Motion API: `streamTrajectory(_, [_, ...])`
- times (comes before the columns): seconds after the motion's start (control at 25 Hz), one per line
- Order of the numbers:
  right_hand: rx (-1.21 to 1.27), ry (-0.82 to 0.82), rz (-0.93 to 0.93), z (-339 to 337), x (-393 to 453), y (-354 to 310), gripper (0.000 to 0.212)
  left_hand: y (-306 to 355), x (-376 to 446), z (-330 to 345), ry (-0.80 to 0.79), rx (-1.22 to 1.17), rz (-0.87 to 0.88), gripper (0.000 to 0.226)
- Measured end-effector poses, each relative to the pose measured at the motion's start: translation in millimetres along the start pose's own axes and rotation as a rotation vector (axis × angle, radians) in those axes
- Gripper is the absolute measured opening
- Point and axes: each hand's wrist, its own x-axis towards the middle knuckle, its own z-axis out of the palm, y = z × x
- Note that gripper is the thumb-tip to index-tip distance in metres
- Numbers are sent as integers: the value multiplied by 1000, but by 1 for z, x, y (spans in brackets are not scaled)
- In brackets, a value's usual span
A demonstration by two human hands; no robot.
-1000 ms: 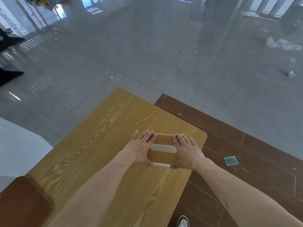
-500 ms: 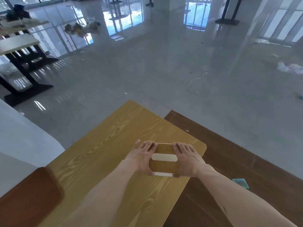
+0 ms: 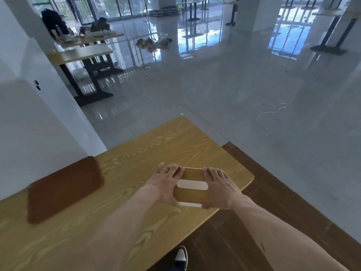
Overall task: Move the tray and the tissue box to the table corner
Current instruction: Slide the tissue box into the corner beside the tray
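A wooden tissue box (image 3: 192, 195) with a white slot on top rests on the light wood table (image 3: 148, 151), close to its right corner. My left hand (image 3: 165, 183) grips the box's left end and my right hand (image 3: 219, 188) grips its right end. A dark brown tray (image 3: 64, 188) lies flat on the table's left side, well apart from the box and from both hands.
The table's right edge drops to a dark wooden floor strip (image 3: 273, 202) and grey tiles. A white wall (image 3: 39, 124) stands at the left. My shoe (image 3: 180, 258) shows below the table edge. Other tables (image 3: 84, 53) stand far back.
The camera has tilted up and turned left, bringing the whole tray and the far room into view. Both hands stay on the tissue box near the table corner.
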Motion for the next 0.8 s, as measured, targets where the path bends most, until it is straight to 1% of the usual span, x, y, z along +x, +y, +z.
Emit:
streamTrajectory(0.12, [-30,1,-105,0,-1,-22,135,0,-41,9,11,-45,-107,127])
streamTrajectory(0.28, [-94,6,-292,1,7,-69,136,-8,-109,28,21,-81,-302,127])
streamTrajectory(0.64, [-170,7,-662,16,16,-201,134,-35,-258,80,33,-141,-626,127])
streamTrajectory(0.8, [-162,-18,-758,27,10,-263,131,-43,-318,101,3,-151,-723,126])
